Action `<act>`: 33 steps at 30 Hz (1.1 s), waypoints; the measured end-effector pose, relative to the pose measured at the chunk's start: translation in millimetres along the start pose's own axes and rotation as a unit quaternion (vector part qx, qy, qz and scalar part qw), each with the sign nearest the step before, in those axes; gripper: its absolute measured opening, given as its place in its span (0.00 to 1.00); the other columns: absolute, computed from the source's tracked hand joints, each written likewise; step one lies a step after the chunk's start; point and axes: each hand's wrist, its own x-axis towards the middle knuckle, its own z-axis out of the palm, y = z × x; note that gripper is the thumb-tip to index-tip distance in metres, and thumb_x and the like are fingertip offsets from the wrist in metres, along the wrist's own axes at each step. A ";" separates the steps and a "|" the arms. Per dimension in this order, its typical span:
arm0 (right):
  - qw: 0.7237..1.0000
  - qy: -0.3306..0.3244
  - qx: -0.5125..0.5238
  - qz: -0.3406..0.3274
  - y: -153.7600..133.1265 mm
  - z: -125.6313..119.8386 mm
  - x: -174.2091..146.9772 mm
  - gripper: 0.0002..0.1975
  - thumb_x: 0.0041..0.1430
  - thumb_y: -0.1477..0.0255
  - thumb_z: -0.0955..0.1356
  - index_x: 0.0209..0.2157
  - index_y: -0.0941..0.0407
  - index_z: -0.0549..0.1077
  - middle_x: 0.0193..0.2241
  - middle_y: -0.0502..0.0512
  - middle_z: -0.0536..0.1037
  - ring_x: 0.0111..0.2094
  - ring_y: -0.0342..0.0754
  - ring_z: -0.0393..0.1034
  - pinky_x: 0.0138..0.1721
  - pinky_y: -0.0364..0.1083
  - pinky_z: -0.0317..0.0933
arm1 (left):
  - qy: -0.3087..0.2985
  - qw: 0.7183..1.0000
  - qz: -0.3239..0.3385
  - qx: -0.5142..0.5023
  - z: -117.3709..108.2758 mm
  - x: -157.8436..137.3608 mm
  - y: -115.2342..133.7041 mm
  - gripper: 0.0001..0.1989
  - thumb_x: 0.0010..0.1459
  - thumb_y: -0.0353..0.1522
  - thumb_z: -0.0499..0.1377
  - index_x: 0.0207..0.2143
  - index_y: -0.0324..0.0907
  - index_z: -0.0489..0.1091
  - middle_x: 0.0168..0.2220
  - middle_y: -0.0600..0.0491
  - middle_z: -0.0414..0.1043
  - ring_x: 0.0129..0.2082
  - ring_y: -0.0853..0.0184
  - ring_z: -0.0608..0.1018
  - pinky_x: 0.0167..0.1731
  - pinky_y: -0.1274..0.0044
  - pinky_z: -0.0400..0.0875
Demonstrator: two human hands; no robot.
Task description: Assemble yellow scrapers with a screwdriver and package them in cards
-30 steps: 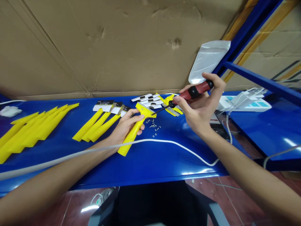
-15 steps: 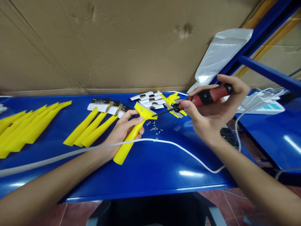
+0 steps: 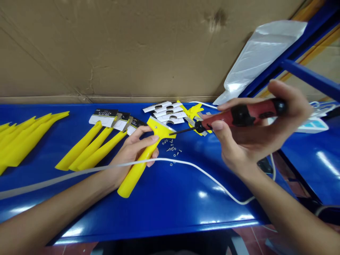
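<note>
My left hand (image 3: 136, 148) is closed around the neck of a yellow scraper (image 3: 134, 173), whose wide head with a metal blade edge points up and away. My right hand (image 3: 247, 134) grips a red and black screwdriver (image 3: 233, 117), thumb along its side and fingers round the handle. The screwdriver's thin dark shaft reaches left, its tip at the right side of the scraper's head. One screw shows in the left side of that head. Small nuts and screws (image 3: 172, 148) lie scattered on the table just below the head.
Finished-looking scrapers with black-and-white cards (image 3: 103, 117) lie left on the blue table (image 3: 170, 212). Yellow handles (image 3: 34, 138) are stacked farther left. White cards (image 3: 170, 113) and yellow pieces (image 3: 195, 111) lie behind. A white cable (image 3: 191, 163) crosses in front; a power strip (image 3: 313, 125) sits right.
The view has come slightly closer and shifted. The scraper appears a little lower and left, the right hand and screwdriver handle farther right and larger. The screwdriver tip stays at the scraper's head.
</note>
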 end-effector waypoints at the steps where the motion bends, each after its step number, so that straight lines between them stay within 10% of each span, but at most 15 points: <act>1: 1.000 0.005 -0.016 -0.005 -1.8 -0.6 0.3 0.34 0.51 0.59 0.84 0.58 0.26 0.75 0.63 0.44 0.71 0.40 0.58 0.84 0.37 0.62 0.87 | -0.002 1.000 -0.004 0.007 -0.4 0.0 0.4 0.17 0.60 0.34 0.74 0.47 0.48 0.72 0.23 0.57 0.72 0.16 0.69 0.73 0.16 0.81 0.63; 10: 0.996 -0.071 0.026 -0.038 20.5 0.2 -0.2 0.42 0.55 0.51 0.79 0.69 0.26 0.65 0.74 0.42 0.56 0.54 0.62 0.81 0.47 0.64 0.87 | -0.001 0.999 -0.012 -0.035 -4.0 1.0 1.4 0.19 0.60 0.34 0.74 0.48 0.48 0.70 0.28 0.58 0.75 0.19 0.71 0.75 0.18 0.82 0.68; 16: 0.994 -0.011 0.000 -0.110 33.8 -0.5 4.3 0.41 0.49 0.52 0.84 0.64 0.35 0.73 0.63 0.51 0.67 0.34 0.49 0.81 0.37 0.58 0.86 | -0.004 0.999 0.006 -0.045 -0.7 1.3 0.4 0.20 0.58 0.31 0.75 0.47 0.46 0.70 0.33 0.56 0.76 0.21 0.71 0.78 0.17 0.83 0.67; 20: 0.984 -0.044 0.049 -0.168 37.3 2.7 7.7 0.45 0.53 0.57 0.82 0.70 0.39 0.68 0.68 0.53 0.62 0.38 0.47 0.82 0.34 0.51 0.85 | 0.003 0.999 0.001 -0.043 1.0 1.2 0.2 0.21 0.58 0.29 0.74 0.48 0.45 0.69 0.36 0.55 0.78 0.23 0.72 0.78 0.19 0.83 0.69; 24: 0.983 -0.097 0.110 -0.108 43.4 3.9 7.1 0.50 0.53 0.52 0.81 0.73 0.34 0.61 0.75 0.52 0.54 0.57 0.60 0.78 0.46 0.61 0.85 | -0.002 0.999 0.015 -0.037 0.4 2.2 0.0 0.20 0.59 0.28 0.73 0.49 0.44 0.69 0.35 0.54 0.77 0.23 0.71 0.78 0.19 0.82 0.69; 29: 0.995 -0.054 0.077 -0.042 37.9 2.5 1.8 0.45 0.50 0.54 0.84 0.67 0.38 0.68 0.69 0.57 0.66 0.48 0.58 0.83 0.44 0.59 0.85 | -0.013 0.999 0.034 -0.022 -0.9 2.4 -0.7 0.19 0.59 0.29 0.73 0.49 0.45 0.69 0.33 0.55 0.76 0.24 0.70 0.78 0.19 0.82 0.69; 33: 0.995 -0.062 0.079 -0.016 36.3 0.6 -0.4 0.42 0.54 0.52 0.82 0.66 0.37 0.66 0.69 0.54 0.67 0.60 0.66 0.79 0.52 0.64 0.82 | -0.018 0.999 0.030 -0.017 -1.5 0.8 -3.0 0.19 0.60 0.30 0.73 0.49 0.45 0.70 0.34 0.54 0.76 0.25 0.70 0.78 0.20 0.81 0.69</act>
